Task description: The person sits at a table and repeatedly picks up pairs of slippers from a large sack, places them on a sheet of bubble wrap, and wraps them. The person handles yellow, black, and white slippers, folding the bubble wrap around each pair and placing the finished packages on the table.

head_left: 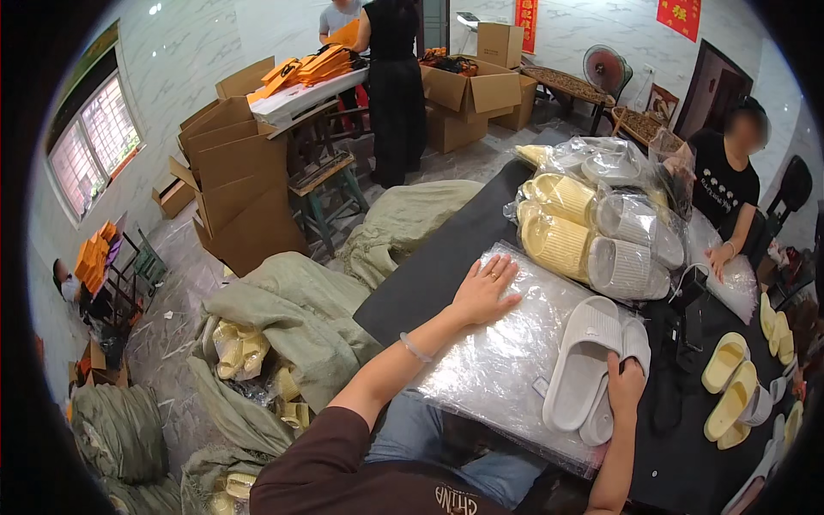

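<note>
My left hand [487,293] lies flat, fingers spread, on a stack of clear plastic bags [468,369] at the table's near edge. My right hand [626,384] is closed around the right side of a pair of light grey slide slippers [570,388], which rests on the right part of the stack. One slipper partly covers the other, and some of my right fingers are hidden by them. Just beyond the bags sits a pile of bagged slippers [558,236], yellow and grey, wrapped in clear plastic.
Loose yellow slippers [726,362] and grey ones lie on the black table [412,279] to the right. Across it, a person [725,184] has a hand on plastic bags. Green sacks [283,296] of slippers fill the floor at left; cardboard boxes [240,189] stand behind.
</note>
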Motion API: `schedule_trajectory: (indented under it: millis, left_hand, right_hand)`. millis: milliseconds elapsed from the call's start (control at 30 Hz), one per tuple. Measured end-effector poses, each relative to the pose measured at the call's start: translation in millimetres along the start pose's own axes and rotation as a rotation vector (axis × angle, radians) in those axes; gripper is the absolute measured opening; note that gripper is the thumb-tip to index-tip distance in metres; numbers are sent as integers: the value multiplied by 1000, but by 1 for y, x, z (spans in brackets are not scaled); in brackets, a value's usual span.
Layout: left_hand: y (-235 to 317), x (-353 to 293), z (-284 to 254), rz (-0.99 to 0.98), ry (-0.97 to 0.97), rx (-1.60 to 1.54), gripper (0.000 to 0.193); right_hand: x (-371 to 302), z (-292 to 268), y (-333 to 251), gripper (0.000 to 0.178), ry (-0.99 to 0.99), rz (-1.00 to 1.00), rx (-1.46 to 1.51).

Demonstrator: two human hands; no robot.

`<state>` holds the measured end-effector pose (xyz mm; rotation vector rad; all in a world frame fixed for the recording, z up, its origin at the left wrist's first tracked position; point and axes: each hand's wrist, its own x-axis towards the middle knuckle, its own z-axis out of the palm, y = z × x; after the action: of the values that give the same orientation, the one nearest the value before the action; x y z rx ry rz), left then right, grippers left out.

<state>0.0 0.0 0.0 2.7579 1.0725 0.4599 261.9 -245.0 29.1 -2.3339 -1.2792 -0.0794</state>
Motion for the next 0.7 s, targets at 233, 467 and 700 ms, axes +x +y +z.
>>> schedule_trajectory:
  millis: [233, 467, 700]
  left_hand:
    - [1, 0, 1, -1, 9, 5, 71]
    - [-1, -2, 0, -9, -3, -10, 72]
    - [-3, -1, 0, -17, 2, -30, 71]
  right_hand:
    - [1, 2, 3, 57, 19, -18, 13]
    - [-6, -7, -22, 58, 10, 20, -144]
    - [0, 7, -16, 48, 7, 12, -101]
